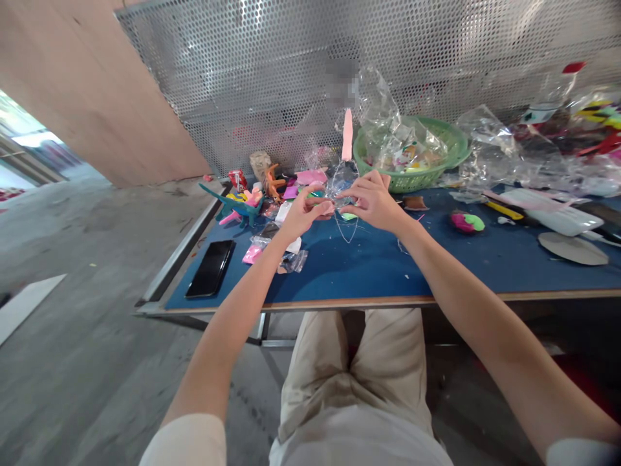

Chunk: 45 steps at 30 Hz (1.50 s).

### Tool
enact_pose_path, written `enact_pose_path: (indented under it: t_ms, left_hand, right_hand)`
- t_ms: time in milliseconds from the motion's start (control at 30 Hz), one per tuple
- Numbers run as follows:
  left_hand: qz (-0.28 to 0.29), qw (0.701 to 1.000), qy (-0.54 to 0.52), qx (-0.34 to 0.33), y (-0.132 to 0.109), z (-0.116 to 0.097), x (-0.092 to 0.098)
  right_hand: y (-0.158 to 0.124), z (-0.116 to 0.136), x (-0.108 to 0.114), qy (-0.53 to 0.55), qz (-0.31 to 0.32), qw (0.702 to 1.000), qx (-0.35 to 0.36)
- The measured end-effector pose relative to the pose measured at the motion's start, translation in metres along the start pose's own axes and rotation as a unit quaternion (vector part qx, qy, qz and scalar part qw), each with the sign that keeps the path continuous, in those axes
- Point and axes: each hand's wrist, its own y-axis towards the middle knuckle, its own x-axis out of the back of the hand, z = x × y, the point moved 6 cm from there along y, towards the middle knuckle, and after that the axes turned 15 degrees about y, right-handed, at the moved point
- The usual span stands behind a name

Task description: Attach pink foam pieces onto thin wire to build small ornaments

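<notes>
Over the blue tabletop (369, 272), my left hand (306, 216) is closed, thumb and fingertips pinched on a thin, silvery wire frame (347, 241). My right hand (372, 202) also pinches this wire frame, just right of the left hand. A pointed loop of wire hangs below the fingers, and more strands rise above them. Beyond the hands, a flat pale-pink strip (347, 136) stands near the top of the wire; I cannot tell whether they are joined. Fingers partly hide the middle of the frame.
A green basket (412, 182) with plastic bags stands behind my right hand. Left are a black phone (210, 268), a teal dinosaur toy (245, 210) and small packets (252, 254). Pink and green clay (466, 222) and a yellow-handled cutter (504, 208) lie right. Perforated metal (272, 71) closes the back.
</notes>
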Motion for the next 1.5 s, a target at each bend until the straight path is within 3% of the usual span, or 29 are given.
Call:
enact_pose_path:
  t_ms: [200,367,600,700,1033,1233,1500]
  left_hand:
    - [0.01,0.996,-0.075,0.057,0.003,0.022,-0.011]
    - [0.016,0.992,-0.093,0.079,0.003,0.026,-0.013]
    - [-0.05,0.983,-0.115,0.134,0.004,0.038,0.005]
    - [-0.079,0.986,-0.09,0.12,0.007,0.042,0.009]
    - [-0.153,0.987,0.036,0.03,0.002,0.01,0.023]
    - [-0.198,0.978,0.055,0.037,-0.002,0.0,0.03]
    - [-0.198,0.979,0.039,0.03,-0.003,-0.007,0.031]
  right_hand:
    - [0.0,-0.001,-0.004,0.016,0.016,1.0,0.002]
    - [0.0,-0.002,-0.006,0.004,0.018,1.0,0.008]
    - [0.001,-0.015,0.003,0.0,-0.017,1.0,0.001]
    - [0.001,-0.018,0.007,0.009,-0.033,0.999,-0.009]
    - [-0.001,-0.016,0.01,0.095,-0.062,0.993,-0.041]
    - [-0.002,-0.017,0.001,0.159,-0.039,0.983,-0.085]
    - [-0.004,-0.018,-0.006,0.192,-0.006,0.974,-0.12]
